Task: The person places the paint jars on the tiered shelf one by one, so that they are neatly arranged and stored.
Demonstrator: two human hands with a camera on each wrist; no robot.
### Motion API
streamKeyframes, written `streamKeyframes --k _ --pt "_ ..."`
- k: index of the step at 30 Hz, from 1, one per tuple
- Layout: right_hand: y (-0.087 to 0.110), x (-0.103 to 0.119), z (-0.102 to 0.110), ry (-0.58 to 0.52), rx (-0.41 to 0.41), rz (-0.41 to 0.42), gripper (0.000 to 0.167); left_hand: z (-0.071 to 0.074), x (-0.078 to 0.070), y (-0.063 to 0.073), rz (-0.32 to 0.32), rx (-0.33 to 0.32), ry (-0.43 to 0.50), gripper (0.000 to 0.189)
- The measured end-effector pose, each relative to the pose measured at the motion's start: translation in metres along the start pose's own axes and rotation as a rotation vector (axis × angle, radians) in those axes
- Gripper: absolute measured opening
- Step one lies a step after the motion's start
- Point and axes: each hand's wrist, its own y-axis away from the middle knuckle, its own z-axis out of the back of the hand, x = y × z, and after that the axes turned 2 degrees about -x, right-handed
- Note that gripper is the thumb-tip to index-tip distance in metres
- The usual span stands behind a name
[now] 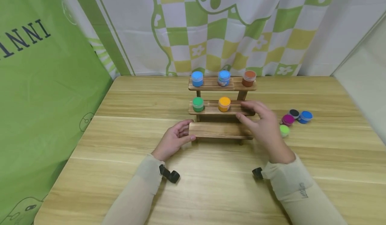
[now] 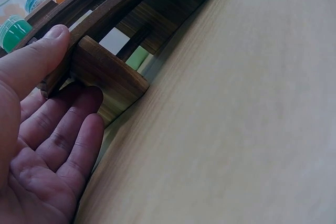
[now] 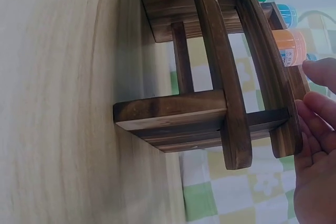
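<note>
A three-tier wooden stand [image 1: 221, 130] stands on the table. My left hand [image 1: 176, 138] grips the left end of its lowest tier; in the left wrist view the thumb [image 2: 50, 45] lies against the tier's edge, with fingers below. My right hand [image 1: 266, 127] is at the middle tier's right end, thumb and fingers apart, no jar seen between them. On that tier sit a green jar [image 1: 198, 104] and an orange jar [image 1: 224, 104]. The top tier bears a light-blue jar [image 1: 197, 79], a second blue jar [image 1: 224, 78] and a brown jar [image 1: 249, 78].
Right of the stand, a black jar [image 1: 294, 113], a blue jar [image 1: 305, 117], a purple jar [image 1: 287, 119] and a lime jar [image 1: 284, 130] lie close together on the wooden table [image 1: 211, 191]. A checkered curtain [image 1: 217, 27] hangs behind, and green cloth [image 1: 45, 94] at left.
</note>
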Motion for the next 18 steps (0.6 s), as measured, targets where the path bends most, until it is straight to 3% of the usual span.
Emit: streamKeyframes --k 8,15,18 --pt "0.002 -0.003 0.002 -0.025 -0.009 0.011 0.031 0.0 0.0 0.003 -0.001 -0.014 -0.001 0.063" --pt "0.001 -0.007 0.01 -0.246 -0.025 -0.07 0.023 0.0 0.0 0.001 -0.019 0.001 0.005 0.063" --pt "0.001 -0.008 0.015 -0.283 -0.039 -0.097 0.022 0.0 0.0 0.0 -0.023 0.002 0.003 0.062"
